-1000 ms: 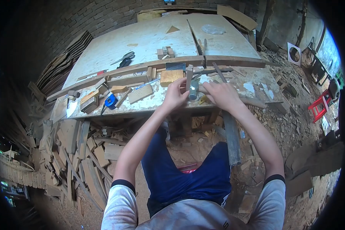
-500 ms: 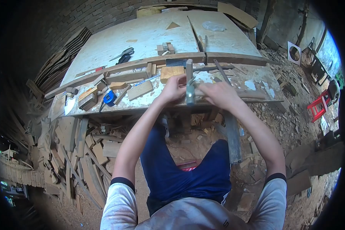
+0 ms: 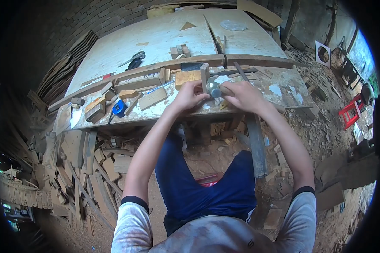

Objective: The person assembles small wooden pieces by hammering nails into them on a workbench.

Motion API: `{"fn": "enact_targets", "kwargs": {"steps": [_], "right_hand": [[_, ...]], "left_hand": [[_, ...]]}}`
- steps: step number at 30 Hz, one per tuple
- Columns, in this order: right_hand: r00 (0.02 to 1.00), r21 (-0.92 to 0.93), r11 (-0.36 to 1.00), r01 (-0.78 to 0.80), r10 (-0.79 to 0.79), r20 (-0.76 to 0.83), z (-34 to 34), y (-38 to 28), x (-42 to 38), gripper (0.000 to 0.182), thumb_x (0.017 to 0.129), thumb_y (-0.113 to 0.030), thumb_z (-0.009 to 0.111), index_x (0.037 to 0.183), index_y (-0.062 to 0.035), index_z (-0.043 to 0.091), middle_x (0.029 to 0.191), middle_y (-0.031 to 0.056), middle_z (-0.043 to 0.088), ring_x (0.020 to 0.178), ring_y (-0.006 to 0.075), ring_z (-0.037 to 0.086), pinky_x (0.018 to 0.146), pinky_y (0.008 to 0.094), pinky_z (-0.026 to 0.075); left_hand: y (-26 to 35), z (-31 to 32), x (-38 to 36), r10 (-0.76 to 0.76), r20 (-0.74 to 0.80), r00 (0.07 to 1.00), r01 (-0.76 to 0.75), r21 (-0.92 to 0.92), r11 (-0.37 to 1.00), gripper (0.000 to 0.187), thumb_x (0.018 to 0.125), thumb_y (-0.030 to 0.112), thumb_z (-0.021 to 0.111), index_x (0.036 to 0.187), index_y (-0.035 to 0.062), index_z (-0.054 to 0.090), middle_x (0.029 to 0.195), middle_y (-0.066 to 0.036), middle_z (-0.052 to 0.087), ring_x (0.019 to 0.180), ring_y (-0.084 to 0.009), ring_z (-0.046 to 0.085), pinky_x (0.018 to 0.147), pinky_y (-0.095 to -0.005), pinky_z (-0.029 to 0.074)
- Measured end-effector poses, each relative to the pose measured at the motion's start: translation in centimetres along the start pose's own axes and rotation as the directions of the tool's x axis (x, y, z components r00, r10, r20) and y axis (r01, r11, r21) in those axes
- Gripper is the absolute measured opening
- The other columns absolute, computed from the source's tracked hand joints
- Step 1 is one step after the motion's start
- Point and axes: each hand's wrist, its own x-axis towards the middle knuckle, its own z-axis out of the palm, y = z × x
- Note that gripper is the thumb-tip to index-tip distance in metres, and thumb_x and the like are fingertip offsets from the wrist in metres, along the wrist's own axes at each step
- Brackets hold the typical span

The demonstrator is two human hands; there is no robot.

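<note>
My left hand (image 3: 190, 97) is closed around the lower part of a small upright wooden piece (image 3: 204, 72) over the front of the workbench. My right hand (image 3: 245, 97) grips the wooden handle of a hammer, its end showing beyond the wrist. The round metal head of the hammer (image 3: 214, 89) points toward me, right beside the wooden piece and the left fingertips. Just behind my left hand lies a pale wood block (image 3: 187, 77). A small yellowish piece (image 3: 223, 104) lies below the right fingers.
On the workbench (image 3: 126, 44) lie a blue tape measure (image 3: 119, 108), a flat wood block (image 3: 153, 99), dark-handled pliers (image 3: 135, 61) and several offcuts. A long wooden rail (image 3: 257, 61) crosses it. Wood scraps cover the floor; a red stool (image 3: 350, 113) stands at right.
The hammer head has risen slightly and turned, so its round face now shows toward me. The wooden piece has shifted a little left, and the right hand has moved slightly up.
</note>
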Motion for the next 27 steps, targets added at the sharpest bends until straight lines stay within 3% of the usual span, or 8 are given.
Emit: {"fn": "enact_targets", "kwargs": {"steps": [3, 7, 10, 14, 20, 21, 24, 27], "right_hand": [[0.992, 0.128, 0.989, -0.073, 0.06, 0.107, -1.5, -0.9, 1.0, 0.033, 0.102, -0.03, 0.076, 0.12, -0.0021, 0.069, 0.097, 0.0252, 0.076, 0.095, 0.0452, 0.074, 0.083, 0.0501, 0.056], [0.999, 0.248, 0.969, -0.008, 0.021, -0.047, 0.2, 1.4, 2.2, 0.05, 0.108, -0.042, 0.066, 0.12, 0.0064, 0.068, 0.099, 0.0268, 0.075, 0.098, 0.0414, 0.074, 0.087, 0.0507, 0.054], [0.967, 0.278, 0.93, -0.242, 0.209, 0.144, -1.1, 1.5, 2.6, 0.05, 0.11, -0.043, 0.062, 0.119, 0.0058, 0.069, 0.095, 0.0238, 0.074, 0.093, 0.0382, 0.073, 0.087, 0.0497, 0.053], [0.998, 0.235, 0.97, -0.064, 0.061, 0.02, 0.5, 3.1, 2.2, 0.05, 0.111, -0.044, 0.06, 0.111, 0.0054, 0.068, 0.084, 0.0173, 0.067, 0.082, 0.0285, 0.065, 0.081, 0.0446, 0.052], [0.949, 0.318, 0.895, -0.313, 0.285, 0.132, -3.6, -0.8, 2.0, 0.05, 0.11, -0.044, 0.061, 0.112, 0.0053, 0.069, 0.082, 0.0179, 0.068, 0.081, 0.0295, 0.068, 0.079, 0.0451, 0.053], [0.884, 0.36, 0.809, -0.464, 0.397, 0.249, -4.3, -1.7, 2.2, 0.05, 0.11, -0.043, 0.062, 0.115, 0.0061, 0.068, 0.081, 0.0178, 0.068, 0.079, 0.0307, 0.067, 0.08, 0.0458, 0.054], [0.941, 0.2, 0.933, -0.3, 0.255, 0.222, -2.7, 0.5, 2.7, 0.049, 0.11, -0.04, 0.062, 0.123, 0.007, 0.066, 0.093, 0.0167, 0.073, 0.094, 0.0279, 0.072, 0.09, 0.0455, 0.056], [0.98, 0.258, 0.946, -0.195, 0.18, 0.083, -0.1, 1.5, 2.1, 0.05, 0.11, -0.04, 0.062, 0.128, 0.0069, 0.067, 0.113, 0.0255, 0.076, 0.107, 0.0349, 0.073, 0.099, 0.0461, 0.054]], "left_hand": [[0.2, -0.3, 0.1, -0.038, 0.042, 0.998, 0.037, 0.026, 0.999, 0.038, 0.098, 0.002, 0.081, 0.134, -0.0018, 0.071, 0.12, -0.011, 0.081, 0.114, -0.0188, 0.076, 0.103, -0.0351, 0.06], [-0.2, -0.3, 0.3, -0.02, 0.043, 0.999, 0.02, 0.014, 1.0, 0.037, 0.097, 0.003, 0.082, 0.131, -0.0022, 0.072, 0.119, -0.011, 0.081, 0.112, -0.0183, 0.076, 0.1, -0.0351, 0.061], [0.3, -0.3, 0.1, -0.015, 0.023, 1.0, 0.012, 0.088, 0.996, 0.036, 0.096, 0.003, 0.083, 0.131, -0.0023, 0.072, 0.117, -0.011, 0.082, 0.11, -0.0178, 0.077, 0.099, -0.035, 0.061], [-0.2, -0.1, 0.1, 0.009, 0.014, 1.0, -0.01, 0.064, 0.998, 0.035, 0.095, 0.003, 0.083, 0.129, -0.0022, 0.073, 0.114, -0.014, 0.082, 0.108, -0.0228, 0.079, 0.097, -0.0367, 0.063], [0.5, 0.2, -0.2, 0.017, 0.024, 1.0, -0.019, 0.099, 0.995, 0.033, 0.098, 0.003, 0.081, 0.129, -0.0023, 0.072, 0.115, -0.012, 0.082, 0.107, -0.0174, 0.078, 0.097, -0.0347, 0.062], [0.5, 0.2, -0.1, 0.028, 0.025, 0.999, -0.03, 0.092, 0.995, 0.033, 0.098, 0.003, 0.081, 0.129, -0.0023, 0.072, 0.115, -0.012, 0.082, 0.107, -0.0174, 0.078, 0.097, -0.0347, 0.062], [0.9, 0.0, -0.1, 0.007, 0.022, 1.0, -0.009, 0.121, 0.993, 0.033, 0.098, 0.004, 0.081, 0.129, -0.0023, 0.072, 0.114, -0.012, 0.082, 0.107, -0.0173, 0.078, 0.096, -0.0346, 0.062], [1.0, -0.2, -0.1, -0.02, 0.016, 1.0, 0.018, 0.129, 0.992, 0.034, 0.098, 0.005, 0.082, 0.129, -0.0023, 0.072, 0.114, -0.012, 0.082, 0.107, -0.0173, 0.078, 0.096, -0.0346, 0.062]]}}
